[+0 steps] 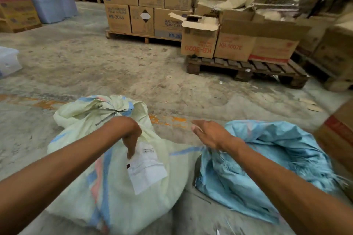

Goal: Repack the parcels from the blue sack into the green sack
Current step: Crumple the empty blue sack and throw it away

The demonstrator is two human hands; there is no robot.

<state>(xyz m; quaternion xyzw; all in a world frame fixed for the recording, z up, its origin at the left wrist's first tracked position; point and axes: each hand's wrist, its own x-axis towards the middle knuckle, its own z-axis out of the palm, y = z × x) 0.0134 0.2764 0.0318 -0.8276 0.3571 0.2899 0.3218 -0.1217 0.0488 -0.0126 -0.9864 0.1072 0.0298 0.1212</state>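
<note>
Concrete floor (pixel 118 59), stacked cartons (pixel 145 0) behind. Pale green sack (pixel 118 192) full, contents hidden. Left hand (pixel 129 135) pinches white parcel (pixel 147 168). Right hand (pixel 210 134) loosely spread over crumpled blue sack (pixel 267 168).

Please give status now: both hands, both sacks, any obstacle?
Left hand pinching white label on tied green sack. Right hand open, gripping nothing, over blue sack. No parcels visible. Nothing between the sacks.

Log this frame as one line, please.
left hand: gripping white parcel over green sack | right hand: open, above blue sack | stage: parcel transfer
</note>
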